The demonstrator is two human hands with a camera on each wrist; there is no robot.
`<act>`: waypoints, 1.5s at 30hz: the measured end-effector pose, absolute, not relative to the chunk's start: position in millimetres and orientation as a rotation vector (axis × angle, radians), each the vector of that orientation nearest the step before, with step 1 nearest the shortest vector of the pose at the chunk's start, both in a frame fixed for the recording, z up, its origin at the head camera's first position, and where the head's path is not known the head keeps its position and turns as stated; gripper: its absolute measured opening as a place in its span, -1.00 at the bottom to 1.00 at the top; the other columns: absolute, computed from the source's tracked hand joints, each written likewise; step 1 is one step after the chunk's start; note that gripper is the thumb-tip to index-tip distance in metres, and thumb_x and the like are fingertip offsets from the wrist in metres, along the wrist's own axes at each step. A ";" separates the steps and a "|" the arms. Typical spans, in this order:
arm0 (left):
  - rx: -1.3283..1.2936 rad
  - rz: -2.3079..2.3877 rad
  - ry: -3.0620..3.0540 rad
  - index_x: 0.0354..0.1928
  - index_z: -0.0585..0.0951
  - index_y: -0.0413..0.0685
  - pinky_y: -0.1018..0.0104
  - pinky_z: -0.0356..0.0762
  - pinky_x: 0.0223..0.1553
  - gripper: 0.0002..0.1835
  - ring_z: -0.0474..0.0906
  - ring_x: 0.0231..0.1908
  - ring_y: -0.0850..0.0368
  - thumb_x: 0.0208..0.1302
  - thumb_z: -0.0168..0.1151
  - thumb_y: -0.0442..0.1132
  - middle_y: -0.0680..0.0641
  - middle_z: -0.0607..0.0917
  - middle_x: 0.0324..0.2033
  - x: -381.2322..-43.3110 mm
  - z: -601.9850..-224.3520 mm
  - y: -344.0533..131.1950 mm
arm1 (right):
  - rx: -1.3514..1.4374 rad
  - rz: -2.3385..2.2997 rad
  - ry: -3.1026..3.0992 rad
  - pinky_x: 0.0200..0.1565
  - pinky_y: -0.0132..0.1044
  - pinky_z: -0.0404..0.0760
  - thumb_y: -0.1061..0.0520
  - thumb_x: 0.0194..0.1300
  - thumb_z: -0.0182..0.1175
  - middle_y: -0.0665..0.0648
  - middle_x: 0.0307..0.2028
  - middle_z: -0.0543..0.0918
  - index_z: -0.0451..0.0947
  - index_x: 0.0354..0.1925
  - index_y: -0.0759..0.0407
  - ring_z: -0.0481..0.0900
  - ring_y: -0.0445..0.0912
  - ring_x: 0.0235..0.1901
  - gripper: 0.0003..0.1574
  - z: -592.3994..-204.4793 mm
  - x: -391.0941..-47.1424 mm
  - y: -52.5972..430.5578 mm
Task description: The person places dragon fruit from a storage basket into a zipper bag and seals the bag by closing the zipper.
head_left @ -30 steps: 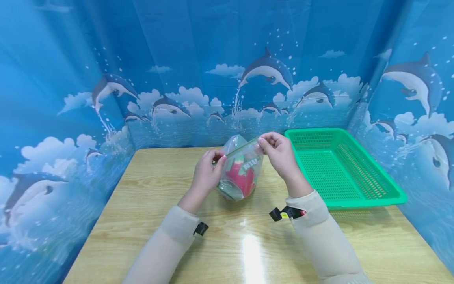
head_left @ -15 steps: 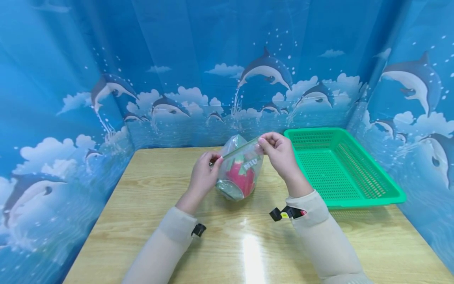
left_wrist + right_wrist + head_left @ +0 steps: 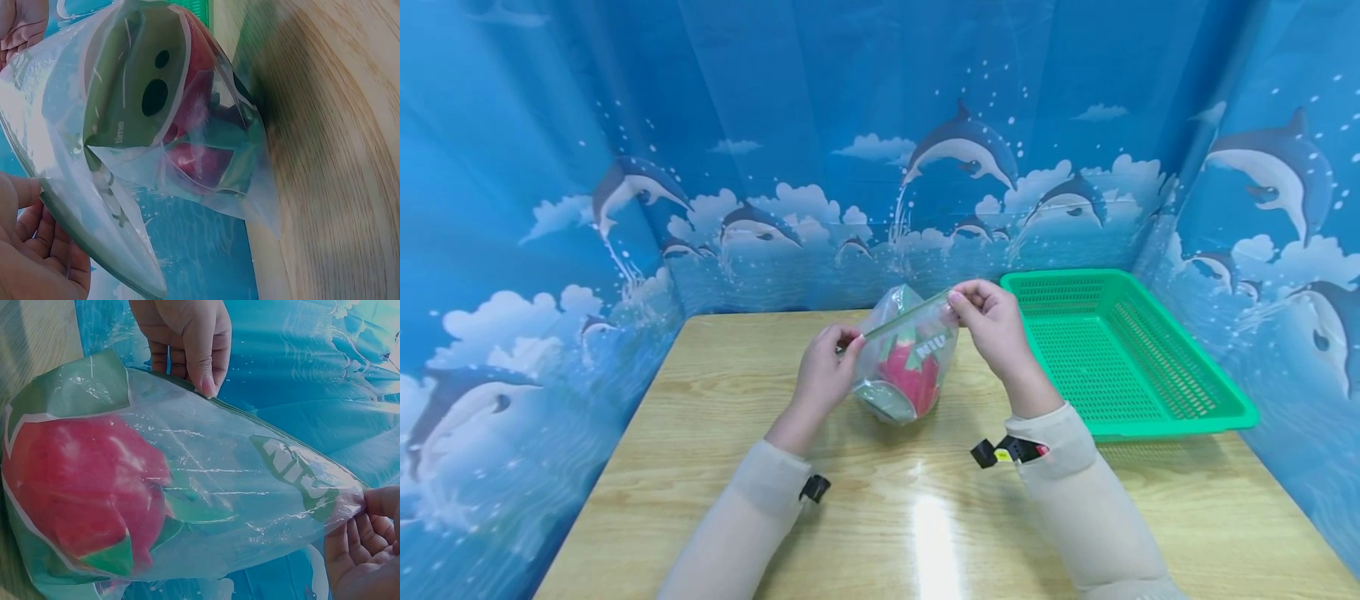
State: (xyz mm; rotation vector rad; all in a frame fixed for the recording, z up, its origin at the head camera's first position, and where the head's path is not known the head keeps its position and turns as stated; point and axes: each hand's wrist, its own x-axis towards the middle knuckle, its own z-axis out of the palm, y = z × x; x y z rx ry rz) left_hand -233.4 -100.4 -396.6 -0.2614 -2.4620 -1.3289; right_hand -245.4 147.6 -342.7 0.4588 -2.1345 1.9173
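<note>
A clear zip bag (image 3: pixel 883 402) with green printed panels stands on the table, slightly tilted. Inside it is a red dragon fruit (image 3: pixel 912 375) with green scales, best seen through the plastic in the right wrist view. My left hand (image 3: pixel 822 367) pinches the green zip strip between thumb and fingers, toward its left end. At the upper right corner of the bag, my right hand (image 3: pixel 996 329) pinches the same edge, thumb in front. The strip runs taut and slanted between both hands. Some fingertips are hidden behind the plastic.
A green perforated plastic basket (image 3: pixel 1187 429) sits on the right of the wooden table (image 3: pixel 715 417), just beyond my right hand. Behind the table hangs a blue curtain (image 3: pixel 820 108) printed with dolphins. Each sleeve carries a small black wrist camera (image 3: pixel 815 488).
My left hand has shifted a little left and down along the zip strip, away from the right hand. The right hand, fruit and basket are nearly where they were.
</note>
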 end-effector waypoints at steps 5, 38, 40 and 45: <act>-0.253 -1.336 -2.467 -0.10 0.62 -0.16 0.18 0.61 -0.15 -0.86 0.57 -0.14 0.03 0.43 0.22 -0.24 -0.09 0.66 -0.19 -233.8 -398.4 -103.6 | 0.463 1.913 -2.136 -0.17 -0.29 0.69 0.11 0.49 0.15 0.10 -0.32 0.66 0.56 -0.09 0.35 0.65 -0.12 -0.28 -0.72 -342.5 -245.2 147.7; -0.221 -1.367 -2.490 -0.09 0.60 -0.21 0.12 0.60 -0.14 -0.85 0.56 -0.12 -0.03 0.45 0.18 -0.26 -0.13 0.65 -0.17 -232.7 -409.4 -121.3 | 0.432 1.929 -2.119 -0.18 -0.31 0.69 0.11 0.49 0.16 0.09 -0.34 0.65 0.55 -0.09 0.34 0.64 -0.13 -0.31 -0.73 -343.8 -246.2 149.2; -0.214 -1.371 -2.490 -0.10 0.60 -0.20 0.11 0.60 -0.13 -0.86 0.56 -0.12 -0.03 0.45 0.19 -0.26 -0.14 0.65 -0.17 -232.7 -410.3 -122.7 | 0.436 1.929 -2.118 -0.18 -0.31 0.69 0.12 0.49 0.15 0.08 -0.34 0.65 0.55 -0.09 0.34 0.64 -0.14 -0.31 -0.74 -343.6 -246.0 149.6; -0.196 -1.365 -2.493 -0.09 0.60 -0.21 0.08 0.58 -0.08 -0.85 0.57 -0.10 -0.05 0.44 0.20 -0.27 -0.15 0.65 -0.16 -232.4 -411.6 -126.3 | 0.445 1.923 -2.117 -0.18 -0.31 0.69 0.11 0.49 0.15 0.08 -0.33 0.65 0.54 -0.08 0.36 0.64 -0.14 -0.30 -0.72 -343.1 -245.2 149.5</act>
